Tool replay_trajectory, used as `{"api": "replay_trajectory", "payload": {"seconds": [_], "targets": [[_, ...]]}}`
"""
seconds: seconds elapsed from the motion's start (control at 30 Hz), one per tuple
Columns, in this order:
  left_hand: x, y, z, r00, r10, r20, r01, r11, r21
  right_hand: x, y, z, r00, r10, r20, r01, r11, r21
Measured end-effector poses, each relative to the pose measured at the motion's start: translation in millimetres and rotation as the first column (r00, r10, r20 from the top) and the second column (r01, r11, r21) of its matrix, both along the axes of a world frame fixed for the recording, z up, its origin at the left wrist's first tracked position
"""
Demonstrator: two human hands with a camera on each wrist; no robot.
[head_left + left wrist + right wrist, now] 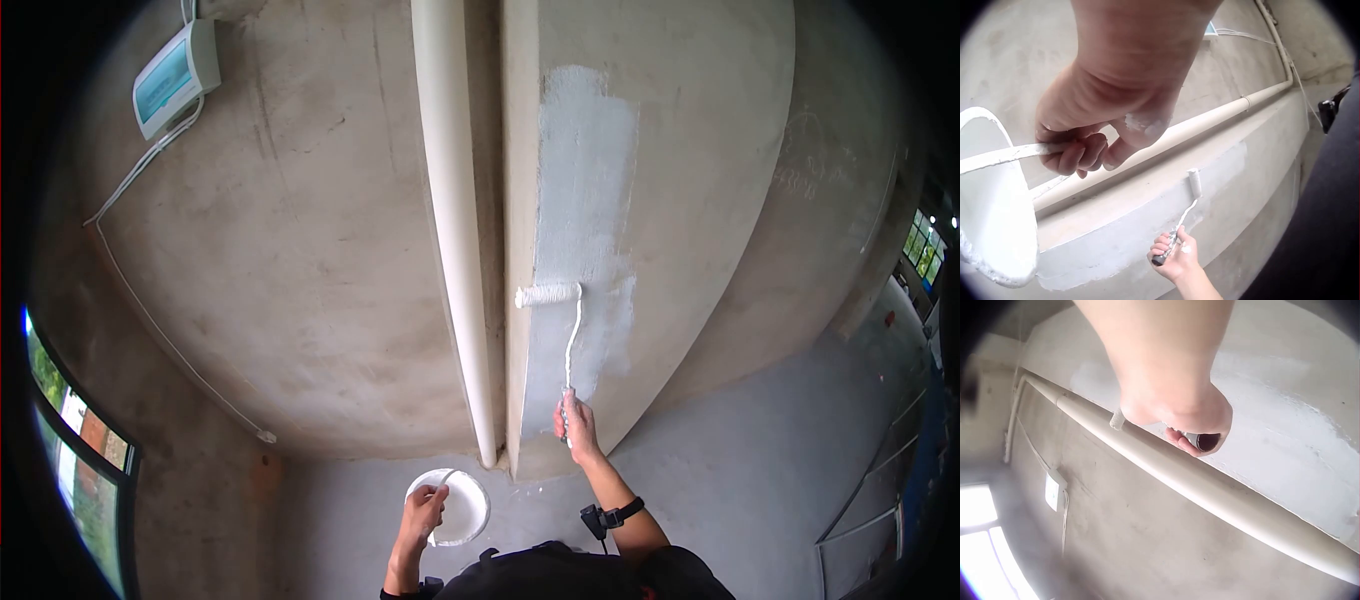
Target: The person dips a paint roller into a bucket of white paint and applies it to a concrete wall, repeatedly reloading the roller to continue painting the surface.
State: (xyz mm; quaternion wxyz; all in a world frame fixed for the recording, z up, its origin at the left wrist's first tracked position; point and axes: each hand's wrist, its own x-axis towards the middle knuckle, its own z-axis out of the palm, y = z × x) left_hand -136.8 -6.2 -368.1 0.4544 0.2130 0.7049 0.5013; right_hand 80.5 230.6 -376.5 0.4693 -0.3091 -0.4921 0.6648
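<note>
My right hand [578,430] grips a paint roller [548,295] by its dark handle, fingers wrapped round it in the left wrist view. The white-coated roller sleeve lies across a pale wet-looking paint strip [585,190] on the narrow wall face, near its left edge. Down low, my left hand [422,515] holds the white handle [1010,154] of a paint bucket [486,492], fingers curled round it. White paint coats the bucket's inside and rim. Smears of white paint [1141,125] mark the left hand. In the right wrist view, the sleeve's end shows beyond the wrist.
A cream vertical pipe [450,200] runs beside the painted wall face. Upper left, a white electrical box [180,80] with cables hangs on the bare wall. A window [80,430] is at lower left. Grey floor [740,450] spreads to the right, near metal bars [860,530].
</note>
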Motion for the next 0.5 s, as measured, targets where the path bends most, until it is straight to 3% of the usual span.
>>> {"api": "replay_trajectory", "payload": {"seconds": [0.33, 0.5], "targets": [[-1.8, 0.3, 0.2, 1.000, -0.017, 0.026, 0.017, 1.000, 0.006, 3.5, -43.1, -130.7, 0.976, -0.024, 0.215, 0.036, 0.998, -0.052], [0.0, 0.5, 2.3, 1.000, -0.004, 0.006, 0.004, 1.000, -0.013, -1.3, -55.6, -154.3, 0.957, -0.094, 0.276, 0.117, 0.991, -0.071]]}}
